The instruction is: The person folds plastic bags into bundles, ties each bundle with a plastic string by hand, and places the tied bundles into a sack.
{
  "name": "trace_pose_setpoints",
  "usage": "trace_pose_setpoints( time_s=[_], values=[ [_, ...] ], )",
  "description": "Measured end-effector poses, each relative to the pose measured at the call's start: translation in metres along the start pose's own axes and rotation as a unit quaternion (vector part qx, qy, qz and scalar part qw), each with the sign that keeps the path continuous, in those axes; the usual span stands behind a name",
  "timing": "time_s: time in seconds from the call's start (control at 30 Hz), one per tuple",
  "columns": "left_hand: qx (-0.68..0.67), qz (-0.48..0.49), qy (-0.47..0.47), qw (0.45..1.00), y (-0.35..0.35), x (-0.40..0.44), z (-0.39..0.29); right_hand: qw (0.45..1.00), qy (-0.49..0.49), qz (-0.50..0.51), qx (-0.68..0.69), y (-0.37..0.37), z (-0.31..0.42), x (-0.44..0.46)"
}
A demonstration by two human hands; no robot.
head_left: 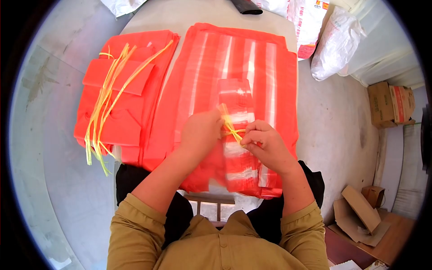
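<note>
A narrow folded bundle of red and clear striped plastic (pixel 237 166) lies on a wide stack of red striped plastic sheets (pixel 198 58). Yellow ribbon (pixel 233 131) crosses the middle of the bundle in a knot or loop. My left hand (pixel 201 130), slightly blurred, is closed at the ribbon's left side. On the right, my right hand (pixel 265 143) pinches the ribbon near the crossing. To the left, loose yellow strands (pixel 107 101) rest on folded red plastic (pixel 121 74).
The pale table (pixel 153 18) shows behind the stacks. White sacks (pixel 337 42) stand at the upper right. Cardboard boxes (pixel 390 104) are by the right wall, and an opened carton (pixel 355 216) lies at the lower right. A black item (pixel 246 6) sits at the table's far edge.
</note>
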State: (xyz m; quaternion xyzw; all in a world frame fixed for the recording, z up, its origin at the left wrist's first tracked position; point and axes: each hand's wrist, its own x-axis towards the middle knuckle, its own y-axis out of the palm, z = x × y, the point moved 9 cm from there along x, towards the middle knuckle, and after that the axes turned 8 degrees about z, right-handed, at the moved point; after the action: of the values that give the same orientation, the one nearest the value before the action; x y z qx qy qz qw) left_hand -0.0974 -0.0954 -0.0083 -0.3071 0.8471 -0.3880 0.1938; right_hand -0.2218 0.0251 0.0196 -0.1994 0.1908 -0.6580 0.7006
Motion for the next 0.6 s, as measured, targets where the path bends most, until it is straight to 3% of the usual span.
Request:
trace_pose_setpoints(
  time_s=[0.13, 0.2, 0.3, 0.43, 0.5, 0.6],
  values=[
    [-0.109, 0.005, -0.06, 0.992, -0.009, -0.009, 0.006, 0.991, 0.102, -0.087, -0.002, -0.019, -0.009, -0.011],
    [-0.17, 0.038, -0.098, 0.98, -0.009, -0.019, 0.002, 0.985, 0.143, -0.076, -0.051, -0.022, -0.019, -0.013],
    [-0.175, 0.152, -0.084, 0.969, 0.007, -0.032, -0.001, 0.98, 0.183, -0.042, -0.066, -0.015, -0.028, -0.012],
    [-0.322, 0.161, -0.047, 0.932, 0.027, -0.038, 0.007, 0.978, 0.206, -0.018, 0.002, -0.01, -0.024, -0.008],
    [-0.355, 0.177, -0.076, 0.915, 0.029, -0.039, 0.012, 0.973, 0.161, -0.029, 0.165, -0.006, -0.016, -0.011],
    [-0.56, 0.131, -0.204, 0.792, 0.023, -0.05, 0.019, 0.904, 0.063, 0.026, 0.422, -0.003, 0.006, -0.014]
  ],
)
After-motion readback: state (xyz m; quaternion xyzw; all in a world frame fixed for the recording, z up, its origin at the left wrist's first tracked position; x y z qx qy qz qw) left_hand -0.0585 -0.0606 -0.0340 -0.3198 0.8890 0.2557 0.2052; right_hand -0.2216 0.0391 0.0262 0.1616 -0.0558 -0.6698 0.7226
